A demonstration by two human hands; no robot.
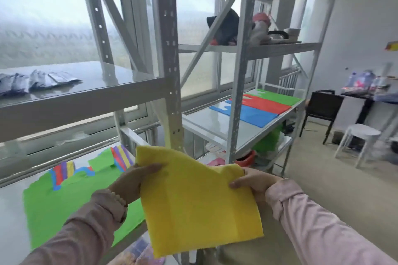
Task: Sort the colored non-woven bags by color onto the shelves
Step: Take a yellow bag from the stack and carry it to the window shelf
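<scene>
Pink sleeves at 6, both hands on the yellow bag, held in the air at 6 in front of the rack post. Left hand pinches the left edge, thumb on top. Right hand pinches the right edge the same way. Both grips clamped on cloth.

Risks:
- Sorted shelf at 1 holds a blue bag, red bag and green bag side by side, with no yellow spot visible. Likely error: yellow lands overlapping blue and muddies the sort.
- The post stands between the bag and that shelf, so a swing across could snag the cloth.
- The cloth looks limp and is held at two edges only. Drop one and it probably droops and unfolds.
- Left sleeve seems to pass over the unsorted pile at 8, green on top. A drag would shift it.

Bag: bright yellow, matte, folded flat, faint vertical creases, top edge higher at left than right. Handles not visible.
</scene>
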